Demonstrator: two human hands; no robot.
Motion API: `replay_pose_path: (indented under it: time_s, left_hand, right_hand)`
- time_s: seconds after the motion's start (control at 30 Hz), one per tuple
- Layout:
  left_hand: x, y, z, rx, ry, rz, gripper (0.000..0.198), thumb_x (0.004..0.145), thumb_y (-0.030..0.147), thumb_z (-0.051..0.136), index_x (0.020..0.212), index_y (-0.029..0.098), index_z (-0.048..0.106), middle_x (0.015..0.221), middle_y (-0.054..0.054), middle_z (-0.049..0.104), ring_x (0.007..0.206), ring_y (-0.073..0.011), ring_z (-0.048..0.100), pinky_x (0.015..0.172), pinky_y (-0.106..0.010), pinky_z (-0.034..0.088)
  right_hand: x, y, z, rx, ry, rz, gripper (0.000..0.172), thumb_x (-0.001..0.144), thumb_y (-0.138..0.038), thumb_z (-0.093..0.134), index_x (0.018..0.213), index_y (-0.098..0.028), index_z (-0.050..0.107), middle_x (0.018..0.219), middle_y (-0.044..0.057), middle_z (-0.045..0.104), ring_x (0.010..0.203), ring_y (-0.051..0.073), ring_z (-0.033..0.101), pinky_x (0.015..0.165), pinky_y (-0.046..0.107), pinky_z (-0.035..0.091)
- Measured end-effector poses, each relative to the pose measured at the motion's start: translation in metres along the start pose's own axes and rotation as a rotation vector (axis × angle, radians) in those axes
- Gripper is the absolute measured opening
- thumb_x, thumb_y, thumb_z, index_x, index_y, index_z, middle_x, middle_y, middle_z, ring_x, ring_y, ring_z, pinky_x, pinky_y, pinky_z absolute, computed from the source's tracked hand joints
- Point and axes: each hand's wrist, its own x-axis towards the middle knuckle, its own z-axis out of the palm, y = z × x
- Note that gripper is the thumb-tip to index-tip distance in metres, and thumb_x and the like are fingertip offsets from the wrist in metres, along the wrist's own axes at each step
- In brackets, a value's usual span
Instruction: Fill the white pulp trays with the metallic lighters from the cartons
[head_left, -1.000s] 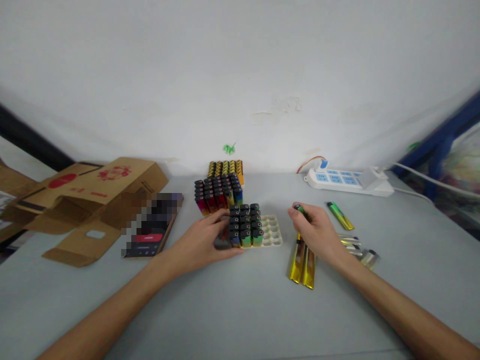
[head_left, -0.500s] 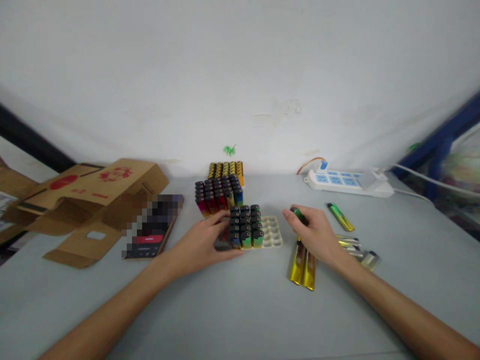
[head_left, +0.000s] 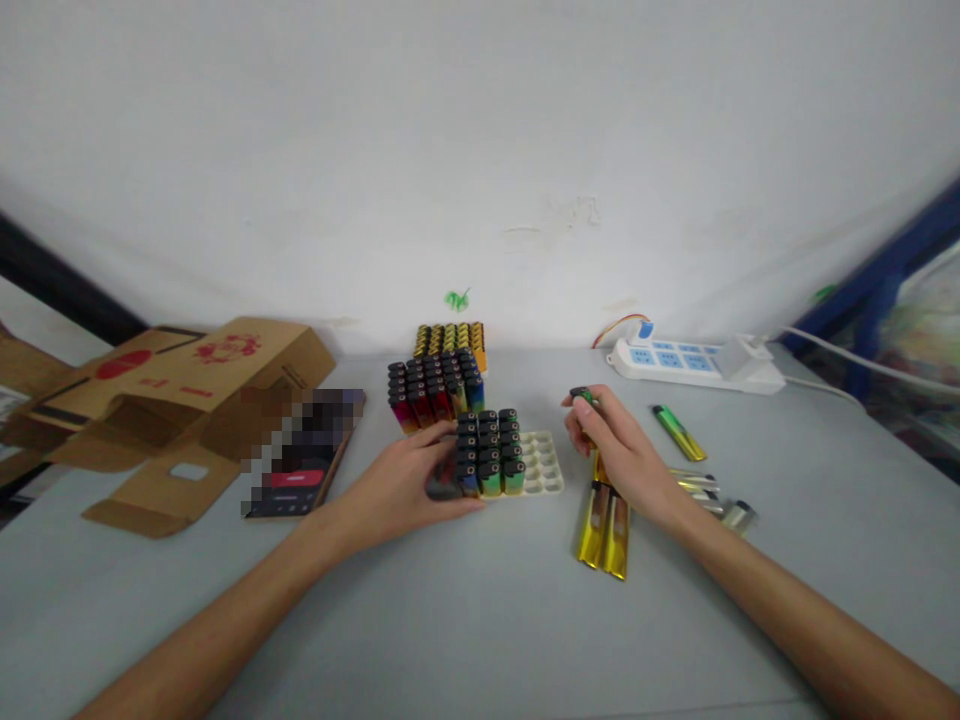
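My left hand [head_left: 401,482] curls around the left end of a white tray [head_left: 557,468], its thumb along the front edge and its fingers behind. Upright lighters with black tops [head_left: 490,477] fill the tray's left columns; round empty sockets show at its right. To the right of the tray, my right hand [head_left: 626,452] is closed around a green lighter [head_left: 581,395], whose black top shows above the thumb. Just below that hand lie gold lighters [head_left: 604,535] on the table. What sits under the left palm is partly hidden.
Behind the tray stand a block of red and multicoloured lighters [head_left: 435,395] and a gold-topped block [head_left: 450,338]. Loose lighters [head_left: 679,432] lie at right, near a white power strip [head_left: 675,362]. A phone [head_left: 304,465] and an open cardboard box [head_left: 202,370] are at left.
My right hand has turned and shifted slightly upward and left with the lighter, showing more of its black top. My left hand stays around the tray's left end.
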Motion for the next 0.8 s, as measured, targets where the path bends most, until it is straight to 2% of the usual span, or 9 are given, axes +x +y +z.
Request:
replay_pose_path:
  time_s: [0.07,0.13,0.23,0.3,0.4,0.53,0.67,0.8]
  left_hand:
    - [0.0,-0.001,0.0,-0.005,-0.003,0.004,0.046,0.087,0.056,0.079,0.111,0.016,0.077,0.135,-0.015,0.07,0.126,-0.0362,0.07,0.108,-0.045,0.059]
    - [0.0,-0.002,0.0,-0.021,-0.001,0.015,0.046,0.086,0.056,0.08,0.109,0.016,0.077,0.131,-0.015,0.072,0.124,-0.0362,0.07,0.106,-0.045,0.06]
    - [-0.001,-0.004,-0.001,-0.063,0.012,0.047,0.05,0.083,0.051,0.085,0.119,0.018,0.075,0.133,-0.013,0.072,0.122,-0.0346,0.071,0.106,-0.044,0.06]
    - [-0.001,-0.003,-0.003,-0.084,0.012,0.064,0.051,0.081,0.049,0.087,0.12,0.018,0.075,0.132,-0.012,0.073,0.121,-0.0339,0.072,0.107,-0.044,0.06]
    - [-0.001,-0.001,-0.006,-0.1,-0.024,0.046,0.047,0.079,0.051,0.088,0.11,0.017,0.076,0.125,-0.013,0.074,0.117,-0.0338,0.072,0.104,-0.044,0.061]
    - [0.0,0.003,-0.008,-0.117,-0.045,0.03,0.042,0.079,0.052,0.087,0.102,0.018,0.075,0.121,-0.011,0.074,0.112,-0.0321,0.073,0.097,-0.041,0.063]
    - [0.0,0.003,-0.007,-0.116,-0.042,0.031,0.042,0.079,0.053,0.086,0.099,0.018,0.074,0.112,-0.011,0.074,0.113,-0.0329,0.072,0.098,-0.043,0.062]
    - [-0.001,0.003,-0.007,-0.121,-0.047,0.027,0.043,0.079,0.052,0.085,0.103,0.019,0.074,0.12,-0.012,0.073,0.112,-0.0315,0.072,0.097,-0.043,0.062]
  right_hand:
    - [0.0,0.002,0.002,0.08,-0.042,-0.041,0.032,0.11,-0.052,0.048,0.118,-0.024,0.06,0.097,0.002,0.066,0.086,0.018,0.066,0.082,0.035,0.055]
    - [0.0,0.002,0.003,0.105,-0.065,-0.1,0.029,0.107,-0.047,0.057,0.122,-0.024,0.066,0.112,0.007,0.068,0.1,0.022,0.069,0.091,0.038,0.057]
    - [-0.001,0.0,0.005,0.097,-0.071,-0.165,0.025,0.103,-0.04,0.066,0.12,-0.024,0.074,0.118,0.009,0.07,0.111,0.024,0.068,0.098,0.04,0.058]
    - [-0.002,-0.001,0.006,0.136,-0.09,-0.155,0.024,0.101,-0.037,0.069,0.12,-0.024,0.076,0.118,0.008,0.073,0.113,0.024,0.069,0.101,0.04,0.057]
    - [-0.003,-0.001,0.008,0.152,-0.119,-0.114,0.026,0.099,-0.038,0.073,0.119,-0.023,0.078,0.115,0.007,0.079,0.105,0.023,0.074,0.094,0.038,0.06]
    - [-0.003,-0.001,0.009,-0.033,-0.128,-0.14,0.024,0.103,-0.038,0.068,0.118,-0.023,0.076,0.096,0.003,0.081,0.082,0.02,0.074,0.078,0.033,0.06]
    - [-0.003,-0.003,0.01,-0.188,-0.145,-0.243,0.018,0.105,-0.029,0.063,0.119,-0.022,0.072,0.099,0.003,0.083,0.088,0.02,0.078,0.083,0.031,0.06]
    - [-0.003,-0.001,0.011,-0.363,-0.231,-0.311,0.02,0.107,-0.025,0.057,0.121,-0.02,0.07,0.101,0.007,0.082,0.09,0.023,0.078,0.082,0.034,0.059]
